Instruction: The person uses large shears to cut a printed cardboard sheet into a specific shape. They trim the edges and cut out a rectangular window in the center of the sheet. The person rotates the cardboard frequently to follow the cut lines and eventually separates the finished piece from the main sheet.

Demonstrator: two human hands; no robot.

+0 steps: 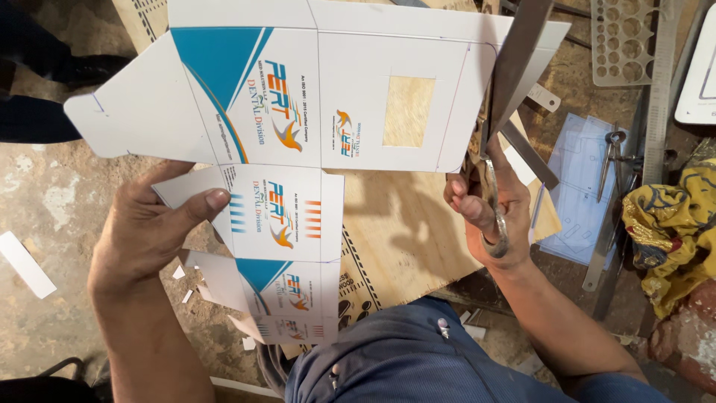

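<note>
Flat printed carton (298, 112) spans upper frame, top edge cut off. Left hand (145, 227), lower left, pinches its flap, thumb on top. Right hand (488, 201), centre right, closed through scissors (507, 97); blades at carton's right edge, fingers partly hidden.

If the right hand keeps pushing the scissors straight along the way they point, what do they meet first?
The right hand aims the scissors up the picture, along the right edge of the flat printed carton sheet. They meet more of that sheet first; the metal ruler lies beside them, though depth is unclear.
</note>
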